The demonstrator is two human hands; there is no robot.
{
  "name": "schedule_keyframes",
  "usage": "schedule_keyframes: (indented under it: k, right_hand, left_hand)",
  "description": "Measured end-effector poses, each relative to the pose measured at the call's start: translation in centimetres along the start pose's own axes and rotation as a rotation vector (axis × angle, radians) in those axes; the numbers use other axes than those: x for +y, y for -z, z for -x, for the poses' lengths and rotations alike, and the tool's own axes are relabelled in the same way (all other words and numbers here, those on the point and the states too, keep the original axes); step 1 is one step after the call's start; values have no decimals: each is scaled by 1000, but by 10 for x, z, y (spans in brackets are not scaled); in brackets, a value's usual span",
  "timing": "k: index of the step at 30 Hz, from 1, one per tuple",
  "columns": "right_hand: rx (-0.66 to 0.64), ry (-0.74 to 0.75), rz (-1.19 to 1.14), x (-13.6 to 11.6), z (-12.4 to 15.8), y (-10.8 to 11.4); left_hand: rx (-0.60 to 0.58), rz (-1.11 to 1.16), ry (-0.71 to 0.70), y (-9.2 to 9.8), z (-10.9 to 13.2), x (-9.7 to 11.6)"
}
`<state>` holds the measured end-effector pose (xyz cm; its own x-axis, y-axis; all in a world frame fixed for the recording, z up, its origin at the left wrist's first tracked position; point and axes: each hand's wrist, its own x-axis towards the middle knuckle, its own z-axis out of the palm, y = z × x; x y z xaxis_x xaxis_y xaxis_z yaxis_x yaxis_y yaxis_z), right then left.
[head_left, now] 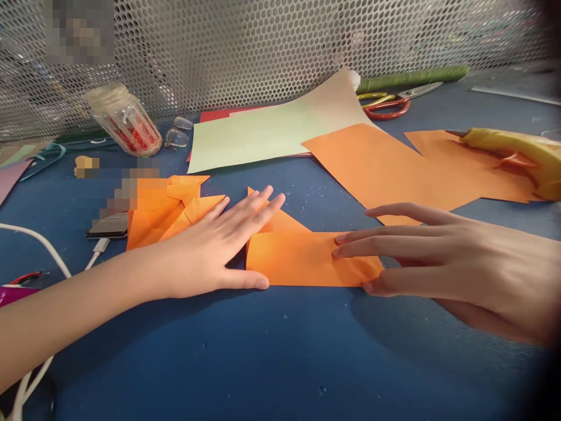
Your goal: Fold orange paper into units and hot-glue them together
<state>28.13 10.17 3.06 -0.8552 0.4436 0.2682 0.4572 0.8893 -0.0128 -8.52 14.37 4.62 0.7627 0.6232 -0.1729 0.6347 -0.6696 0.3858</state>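
A folded orange paper strip (298, 263) lies on the blue table in front of me. Across its left end stretches my left hand (236, 237), open, palm down, with the thumb at the strip's lower left corner. My right hand (421, 251) is at the other end, fingers apart; two fingertips rest on the paper and the thumb touches its lower right corner. Behind the strip, the point of another orange piece (284, 219) shows. Folded orange paper shapes (175, 210) sit beside and partly under my left hand.
Flat orange sheets (385, 169) lie at the right, with a yellow glue gun (512, 152) on them. Behind are a pale green sheet (254, 134), red-handled scissors (388, 108) and a green roll (412, 77). At the left stand a glass jar (131, 126), a phone (109, 225) and white cables (44, 240).
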Motion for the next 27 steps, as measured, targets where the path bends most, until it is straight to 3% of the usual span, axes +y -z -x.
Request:
schedule_keyframes:
  k: [3, 10, 19, 22, 27]
  right_hand:
    - [-46, 120, -47, 8, 3, 3]
    - [6, 92, -91, 14, 9, -2]
    - [-44, 57, -164, 18, 17, -8]
    - [-60, 55, -177, 21, 20, -11]
    - [-41, 50, -179, 21, 22, -11]
  left_hand:
    - [151, -28, -101, -3, 5, 1]
    - [169, -282, -288, -3, 5, 16]
    - [259, -422, -517, 2, 4, 12]
    - [242, -329, -591, 8, 4, 8]
    - [165, -77, -556, 18, 7, -1]
